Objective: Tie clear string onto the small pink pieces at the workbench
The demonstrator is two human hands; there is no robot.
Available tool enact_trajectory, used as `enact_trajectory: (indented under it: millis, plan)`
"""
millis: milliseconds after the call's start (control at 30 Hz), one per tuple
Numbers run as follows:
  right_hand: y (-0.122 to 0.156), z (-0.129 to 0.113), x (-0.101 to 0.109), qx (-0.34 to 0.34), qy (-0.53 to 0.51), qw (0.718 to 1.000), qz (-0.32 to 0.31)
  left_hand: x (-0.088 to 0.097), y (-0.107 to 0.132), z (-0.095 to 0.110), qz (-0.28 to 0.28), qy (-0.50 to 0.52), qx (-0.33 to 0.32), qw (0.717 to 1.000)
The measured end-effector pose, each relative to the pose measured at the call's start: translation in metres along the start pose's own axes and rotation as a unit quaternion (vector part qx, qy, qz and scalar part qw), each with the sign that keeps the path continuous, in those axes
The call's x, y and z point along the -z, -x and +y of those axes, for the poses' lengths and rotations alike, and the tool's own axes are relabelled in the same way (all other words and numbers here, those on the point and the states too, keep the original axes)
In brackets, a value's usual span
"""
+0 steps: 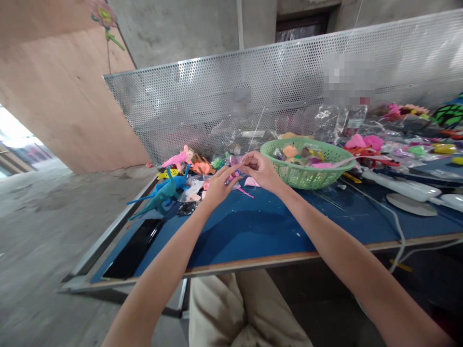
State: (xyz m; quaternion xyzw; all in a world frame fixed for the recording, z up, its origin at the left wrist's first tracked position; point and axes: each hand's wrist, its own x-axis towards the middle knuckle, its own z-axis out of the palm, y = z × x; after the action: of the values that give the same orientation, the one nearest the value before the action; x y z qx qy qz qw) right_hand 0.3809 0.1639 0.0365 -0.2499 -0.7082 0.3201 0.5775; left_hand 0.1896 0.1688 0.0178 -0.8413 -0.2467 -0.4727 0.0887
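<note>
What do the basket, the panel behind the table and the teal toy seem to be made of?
Basket: likely molded plastic, slightly glossy, by its openwork wall. Panel: probably sheet metal, shiny, with regular holes and bright glints. Teal toy: matte, perhaps foam or soft rubber; its dull surface leaves that open.

Workshop, where I sit: rough grey concrete wall [181, 31]; blue wood-edged worktop [249, 229]; perforated silver metal panel [202, 103] along its far edge; bright toy animals [164, 198] near its far left corner; oval green plastic basket [307, 179] of coloured pieces [290, 151].
</note>
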Motion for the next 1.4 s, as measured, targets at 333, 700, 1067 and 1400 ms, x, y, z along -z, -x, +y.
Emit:
enact_trajectory:
  millis: [333,700,1067,1400]
  plan:
    - [0.0,-0.002,0.001,-0.011,-0.018,1.0,-0.011,0.005,0.0,-0.009,-0.031,-0.015,-0.017,0.999]
    - [-0.001,0.002,0.0,-0.023,-0.025,0.999,-0.034,0.007,0.001,-0.013,-0.026,-0.055,-0.062,0.996]
    - [0.001,-0.001,0.003,-0.049,-0.086,0.993,-0.065,0.008,-0.002,-0.004,0.002,-0.011,-0.069,0.998]
    - [0.0,0.0,0.002,-0.1,-0.169,0.979,-0.052,0.009,-0.002,-0.004,0.066,-0.024,-0.131,0.989]
